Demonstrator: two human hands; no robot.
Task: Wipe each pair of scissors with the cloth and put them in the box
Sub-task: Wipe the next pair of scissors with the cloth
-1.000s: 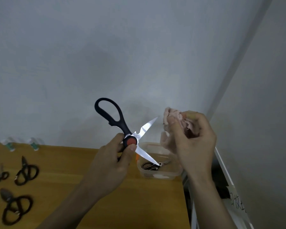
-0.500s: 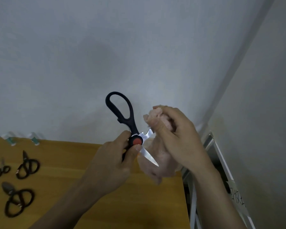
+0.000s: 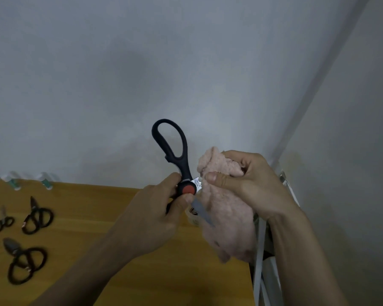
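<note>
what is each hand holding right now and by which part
The left hand pinches the black-handled scissors at their red pivot. The right hand grips the fluffy pink cloth by its bunched upper end, closed over one blade.

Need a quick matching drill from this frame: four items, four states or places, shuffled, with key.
Things:
1. black-handled scissors
2. pink cloth
3. left hand
4. dark scissors

States or places:
A. lying on the wooden table
B. bunched in the right hand
C. held up, blades open
D. gripping at the red pivot

Pairs: 1-C, 2-B, 3-D, 4-A
</note>
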